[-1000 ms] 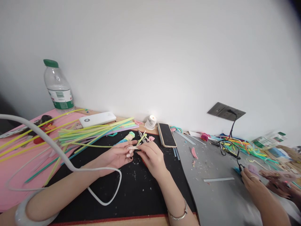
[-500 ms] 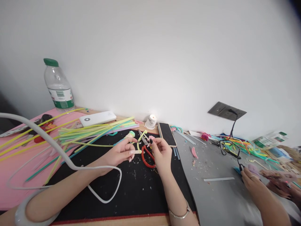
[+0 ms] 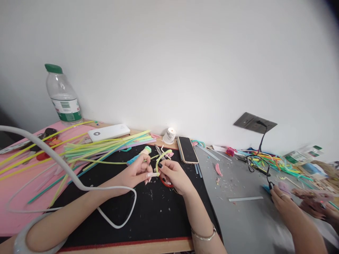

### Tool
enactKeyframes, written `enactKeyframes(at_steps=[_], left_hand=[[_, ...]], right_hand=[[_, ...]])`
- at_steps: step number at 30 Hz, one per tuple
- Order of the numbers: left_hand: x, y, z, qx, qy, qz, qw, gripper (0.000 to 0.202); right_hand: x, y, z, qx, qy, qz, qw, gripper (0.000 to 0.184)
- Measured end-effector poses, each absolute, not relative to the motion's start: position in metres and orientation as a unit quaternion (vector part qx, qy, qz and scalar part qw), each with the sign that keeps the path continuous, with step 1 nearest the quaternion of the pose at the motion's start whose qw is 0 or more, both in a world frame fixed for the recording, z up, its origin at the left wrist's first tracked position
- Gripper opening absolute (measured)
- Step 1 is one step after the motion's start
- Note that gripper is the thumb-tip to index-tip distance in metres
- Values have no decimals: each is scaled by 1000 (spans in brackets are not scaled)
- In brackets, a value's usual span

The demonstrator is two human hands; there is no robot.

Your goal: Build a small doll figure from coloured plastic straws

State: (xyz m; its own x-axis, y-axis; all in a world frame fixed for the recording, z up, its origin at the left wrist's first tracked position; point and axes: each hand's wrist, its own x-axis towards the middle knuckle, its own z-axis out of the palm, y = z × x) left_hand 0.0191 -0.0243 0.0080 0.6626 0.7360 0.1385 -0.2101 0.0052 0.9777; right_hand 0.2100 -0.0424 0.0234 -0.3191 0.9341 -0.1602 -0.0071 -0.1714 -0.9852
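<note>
My left hand (image 3: 135,173) and my right hand (image 3: 173,176) meet over a black mat (image 3: 148,211). Both pinch a thin yellow-green straw (image 3: 161,158) that is bent into an arch between the fingertips. The left fingers also hold a pale short piece at the straw's lower end. Red-handled pliers (image 3: 165,181) lie on the mat just under my right hand, mostly hidden. A blue and yellow rolled straw piece (image 3: 139,157) lies just beyond my left hand.
A heap of long coloured straws (image 3: 106,146) spreads left onto a pink sheet (image 3: 16,176). A water bottle (image 3: 63,97), power bank (image 3: 108,132), lit candle (image 3: 170,135) and phone (image 3: 187,150) stand along the wall. Another person's hands (image 3: 288,201) work at right. A white cable (image 3: 79,183) loops across my left arm.
My right hand lifted off the pliers, then came back down beside my left hand. The yellow-green straw now curves into an arch between both hands.
</note>
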Motion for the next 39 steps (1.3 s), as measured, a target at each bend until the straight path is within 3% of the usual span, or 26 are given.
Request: enactKeyframes(at_steps=[15, 25, 34, 39], left_hand=[[18, -19, -1, 589, 215, 353, 695, 23], [19, -19, 3, 593, 207, 358, 691, 26], [19, -20, 5, 589, 212, 345, 700, 28], [19, -21, 5, 582, 206, 342, 709, 29]], right_hand=[[213, -44, 32, -468, -518, 608, 378, 23], [217, -44, 33, -445, -536, 613, 373, 30], [218, -45, 40, -425, -579, 588, 371, 11], [220, -44, 39, -426, -594, 580, 358, 15]])
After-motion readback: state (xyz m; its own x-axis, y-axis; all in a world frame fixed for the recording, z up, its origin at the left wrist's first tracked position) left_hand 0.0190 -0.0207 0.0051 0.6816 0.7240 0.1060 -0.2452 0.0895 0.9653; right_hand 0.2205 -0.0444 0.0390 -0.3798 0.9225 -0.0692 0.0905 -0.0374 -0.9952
